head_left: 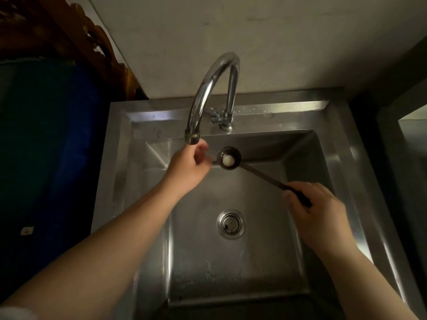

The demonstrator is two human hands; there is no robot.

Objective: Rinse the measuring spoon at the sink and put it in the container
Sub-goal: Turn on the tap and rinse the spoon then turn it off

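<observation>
My right hand (320, 211) grips the dark handle of the measuring spoon (254, 172), a long-handled scoop held over the steel sink (129, 158). Its round bowl points toward the back of the basin, to the right of the spout, with a small white lump in it. My left hand (188, 166) hovers just under the outlet of the curved chrome tap (208, 88), fingers loosely curled, holding nothing. It sits close to the left of the spoon's bowl. No water stream is visible. No container is in view.
The drain strainer (231, 224) lies in the middle of the basin floor. A dark blue surface (53, 146) fills the left side, with carved brown wood (69, 31) above it. A plain wall rises behind the tap. A dark ledge borders the sink's right edge.
</observation>
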